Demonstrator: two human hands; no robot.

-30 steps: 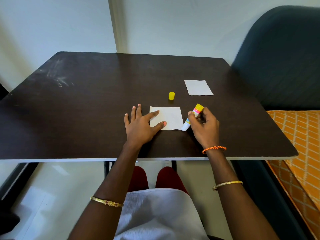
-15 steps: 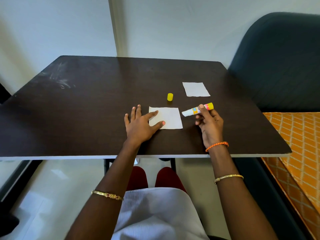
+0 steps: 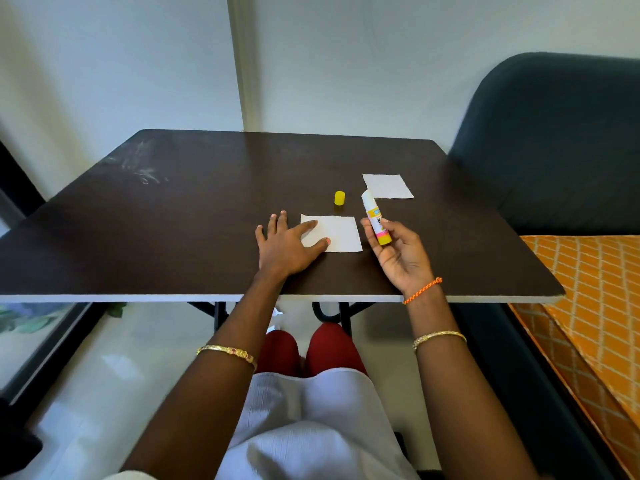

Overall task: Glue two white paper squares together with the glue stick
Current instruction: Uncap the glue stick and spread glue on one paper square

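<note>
A white paper square lies flat on the dark table in front of me. My left hand rests flat on its left edge, fingers spread, thumb and forefinger on the paper. My right hand is raised just right of that square, palm turned up, holding the uncapped glue stick with its white tip pointing away from me. A second white paper square lies farther back on the right. The yellow cap stands between the two squares.
A dark blue upholstered chair stands against the table's right side. An orange patterned cloth lies below it at the right. White walls close off the back.
My right hand has lifted the glue stick off the near paper's right edge and turned it so the tip points away. The left hand has stayed on the paper.
</note>
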